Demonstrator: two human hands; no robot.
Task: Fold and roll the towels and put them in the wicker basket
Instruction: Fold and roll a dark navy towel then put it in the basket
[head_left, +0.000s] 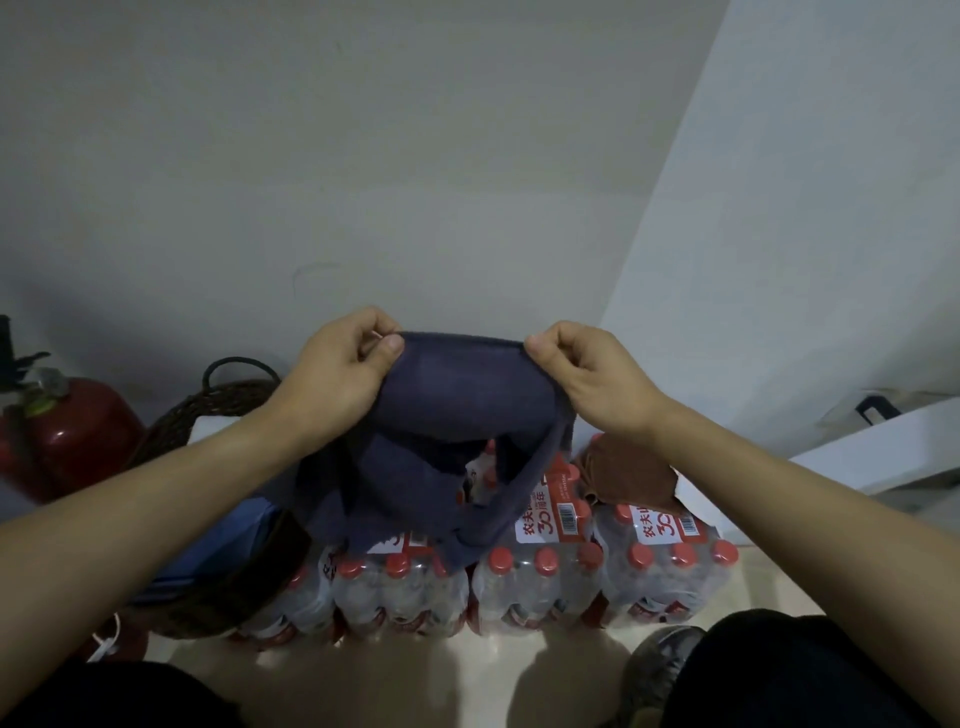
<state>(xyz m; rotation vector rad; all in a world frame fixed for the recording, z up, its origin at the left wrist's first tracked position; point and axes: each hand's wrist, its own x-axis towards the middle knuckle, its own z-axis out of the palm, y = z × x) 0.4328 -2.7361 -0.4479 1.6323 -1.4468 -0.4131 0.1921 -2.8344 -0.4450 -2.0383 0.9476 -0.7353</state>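
Observation:
A dark blue towel (457, 410) hangs in the air in front of me, its top edge stretched between both hands. My left hand (343, 369) pinches the top left corner. My right hand (587, 374) pinches the top right corner. The towel's lower part droops in loose folds onto the bottle packs. A dark wicker basket (208, 410) with a handle stands at the left, behind my left forearm, with something white and a light blue cloth (208, 545) in it. A brown towel (628, 473) lies crumpled on the packs at the right.
Shrink-wrapped packs of red-capped water bottles (545, 582) stand on the floor against the wall. A red fire extinguisher (78, 426) is at the far left. A white shelf or ledge (883, 452) juts in at the right. My knees are at the bottom edge.

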